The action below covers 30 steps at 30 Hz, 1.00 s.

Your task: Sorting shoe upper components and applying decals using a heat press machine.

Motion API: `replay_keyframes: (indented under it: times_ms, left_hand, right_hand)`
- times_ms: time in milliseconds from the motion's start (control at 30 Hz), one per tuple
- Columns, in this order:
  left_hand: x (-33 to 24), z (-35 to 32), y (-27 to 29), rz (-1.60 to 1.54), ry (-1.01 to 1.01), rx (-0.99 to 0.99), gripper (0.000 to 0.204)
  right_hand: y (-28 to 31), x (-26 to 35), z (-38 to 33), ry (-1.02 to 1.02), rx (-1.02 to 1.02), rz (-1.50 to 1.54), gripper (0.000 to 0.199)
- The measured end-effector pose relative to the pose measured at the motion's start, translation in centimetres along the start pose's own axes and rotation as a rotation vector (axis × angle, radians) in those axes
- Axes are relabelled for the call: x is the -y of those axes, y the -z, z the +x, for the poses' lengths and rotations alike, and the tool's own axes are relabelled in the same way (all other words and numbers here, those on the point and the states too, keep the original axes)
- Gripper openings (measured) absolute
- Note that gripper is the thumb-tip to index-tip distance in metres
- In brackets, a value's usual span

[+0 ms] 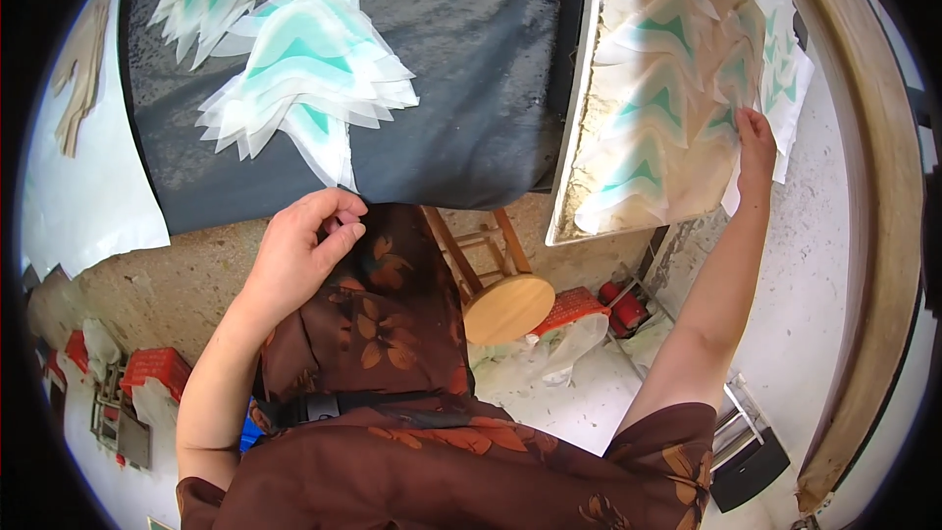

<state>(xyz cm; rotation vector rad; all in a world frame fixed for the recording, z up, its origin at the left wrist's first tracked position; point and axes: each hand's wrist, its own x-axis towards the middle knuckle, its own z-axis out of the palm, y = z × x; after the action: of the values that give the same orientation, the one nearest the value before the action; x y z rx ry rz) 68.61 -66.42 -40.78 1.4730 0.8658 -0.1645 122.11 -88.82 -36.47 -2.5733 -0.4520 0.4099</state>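
Curling beside layered sheets [304,64], left fingers [334,200] are slightly parted; right fingers [748,124] are at the board [692,177], grip unclear.

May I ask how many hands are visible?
2: the left hand at the lower tip of the white-and-green sheets, the right hand at the right edge of the tan board.

From the wearer's head, the fisheye view faces down and forward over the brown floral garment [432,471], close below, to the left hand [306,247], the right hand [756,144] and the black table cover [481,69] beyond. Edges bend toward its dark rim, where distances seem hard to judge.
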Motion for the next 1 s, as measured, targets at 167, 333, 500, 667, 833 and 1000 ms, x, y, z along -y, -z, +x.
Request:
replay_keyframes:
  times_ms: [167,333,500,667,833,1000]
  left_hand:
    - [0.4,0.1,1.0,0.008,0.006,0.006,0.016]
    - [1.4,-0.5,2.4,0.018,0.004,-0.054,0.016]
    - [1.0,0.8,4.4,0.016,0.031,-0.051,0.017]
    - [1.5,1.6,7.5,0.161,-0.072,-0.443,0.029]
    - [2.3,3.7,8.6,0.35,-0.119,-0.56,0.045]
    - [2.7,5.7,8.3,0.447,-0.156,-0.662,0.043]
  right_hand:
    - [0.6,-1.3,0.4,0.029,-0.007,-0.062,0.025]
    - [-0.6,-1.4,0.9,0.07,-0.02,-0.085,0.023]
    - [3.7,-3.9,0.7,0.096,-0.195,-0.009,0.035]
    - [-3.5,11.2,-13.2,0.201,-0.312,0.447,0.025]
    - [-18.6,21.3,-23.7,0.085,0.526,0.538,0.024]
    - [-27.5,23.3,-22.4,0.207,0.516,0.299,0.031]
